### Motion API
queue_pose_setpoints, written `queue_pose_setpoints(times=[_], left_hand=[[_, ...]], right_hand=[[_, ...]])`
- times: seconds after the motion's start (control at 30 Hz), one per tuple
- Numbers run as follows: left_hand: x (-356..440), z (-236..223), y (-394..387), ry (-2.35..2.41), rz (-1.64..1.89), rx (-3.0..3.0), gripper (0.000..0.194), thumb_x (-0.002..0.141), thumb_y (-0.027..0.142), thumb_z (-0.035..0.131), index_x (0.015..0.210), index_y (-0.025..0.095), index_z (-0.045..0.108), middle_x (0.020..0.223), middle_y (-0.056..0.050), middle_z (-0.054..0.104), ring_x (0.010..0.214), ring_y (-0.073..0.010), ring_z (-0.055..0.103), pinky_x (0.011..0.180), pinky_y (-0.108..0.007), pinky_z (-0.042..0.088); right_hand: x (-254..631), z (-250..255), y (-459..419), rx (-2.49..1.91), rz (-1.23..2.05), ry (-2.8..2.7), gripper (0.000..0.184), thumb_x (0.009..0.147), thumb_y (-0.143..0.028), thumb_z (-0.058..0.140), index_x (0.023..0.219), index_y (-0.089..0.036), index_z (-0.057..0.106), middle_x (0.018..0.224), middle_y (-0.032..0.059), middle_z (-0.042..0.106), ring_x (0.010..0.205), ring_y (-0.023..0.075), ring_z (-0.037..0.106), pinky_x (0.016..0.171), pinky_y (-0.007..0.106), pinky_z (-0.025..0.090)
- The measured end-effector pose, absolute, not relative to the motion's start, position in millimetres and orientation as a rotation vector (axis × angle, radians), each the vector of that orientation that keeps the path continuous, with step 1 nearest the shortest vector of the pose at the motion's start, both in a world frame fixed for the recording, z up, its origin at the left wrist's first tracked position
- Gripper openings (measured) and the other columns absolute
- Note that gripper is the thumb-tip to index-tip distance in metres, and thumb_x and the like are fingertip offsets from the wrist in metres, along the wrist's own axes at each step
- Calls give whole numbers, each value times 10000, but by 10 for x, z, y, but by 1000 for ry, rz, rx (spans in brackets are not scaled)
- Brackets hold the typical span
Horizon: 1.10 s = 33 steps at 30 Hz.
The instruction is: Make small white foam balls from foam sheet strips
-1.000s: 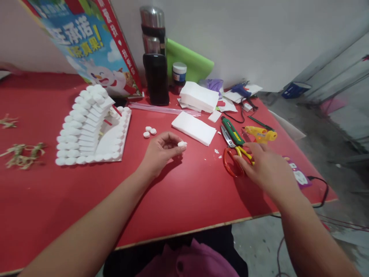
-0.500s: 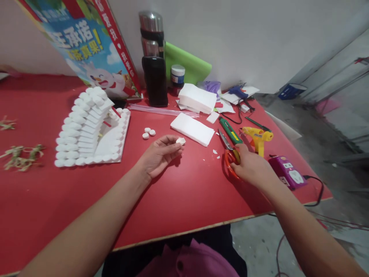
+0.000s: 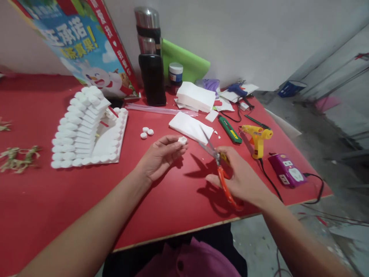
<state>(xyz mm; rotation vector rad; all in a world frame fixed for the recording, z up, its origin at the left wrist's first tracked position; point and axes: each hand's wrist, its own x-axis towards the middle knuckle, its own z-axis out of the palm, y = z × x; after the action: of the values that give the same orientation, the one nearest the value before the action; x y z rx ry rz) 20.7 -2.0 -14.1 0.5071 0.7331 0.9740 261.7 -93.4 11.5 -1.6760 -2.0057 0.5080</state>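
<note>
Between the thumb and fingers of my left hand (image 3: 164, 156) is a small white piece (image 3: 182, 140), pinched above the red table (image 3: 161, 204). My right hand (image 3: 238, 175) grips red-handled scissors (image 3: 223, 177) above the table. Their blades stand apart and point up and left, toward the white piece. Behind my left hand lie three small white discs (image 3: 150, 132). Past the scissors' tips is a folded white sheet (image 3: 190, 126), with a few white scraps (image 3: 216, 132) beside it. To the left stands a white model (image 3: 83, 130) built of round pieces and stepped strips.
A green utility knife (image 3: 230, 130), a yellow glue gun (image 3: 257, 138) and a purple power socket box (image 3: 288, 170) lie on the right. Along the back are a thermos (image 3: 147, 27), a black phone (image 3: 152, 79) and a printed board (image 3: 83, 46). Straw figures (image 3: 20, 158) lie far left.
My right hand has lifted the scissors off the table beside the utility knife and brought them left, their blades now spread. My left hand keeps its pinch on the white piece.
</note>
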Motion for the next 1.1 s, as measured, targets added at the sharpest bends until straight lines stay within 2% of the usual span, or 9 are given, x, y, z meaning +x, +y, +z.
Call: queue_pose_setpoints(times=[0.37,0.63,0.8,1.1], left_hand=[[249,-110,-138,708,955,611,287,616,138,961,826,151,766,846,-32,777,792,-165,746,828,-319,635],[248,-108,-133,715,952,633,274,623,171,962,818,160,769,848,-32,771,810,-164,741,834,-309,622],[250,-125,-125,695,957,627,270,610,181,968,784,153,763,817,-23,761,796,-150,734,817,-277,610],[247,-143,-113,712,958,622,245,647,135,929,783,143,726,834,-36,772,786,-156,733,850,-312,603]], right_hand=[[2309,137,-802,-1691,533,-2090,548,848,-560,760,1226,-224,551,1185,146,686,1056,352,682,854,509,566],[2299,86,-821,-1635,488,-2094,500,889,-562,733,1222,-238,550,1154,132,701,1024,331,688,821,463,557],[2286,42,-819,-1641,459,-2093,494,918,-607,687,1199,-224,552,1078,113,701,920,301,687,782,430,539],[2259,-25,-822,-1667,443,-2107,487,968,-644,610,1187,-211,575,1088,148,704,1013,346,703,789,429,534]])
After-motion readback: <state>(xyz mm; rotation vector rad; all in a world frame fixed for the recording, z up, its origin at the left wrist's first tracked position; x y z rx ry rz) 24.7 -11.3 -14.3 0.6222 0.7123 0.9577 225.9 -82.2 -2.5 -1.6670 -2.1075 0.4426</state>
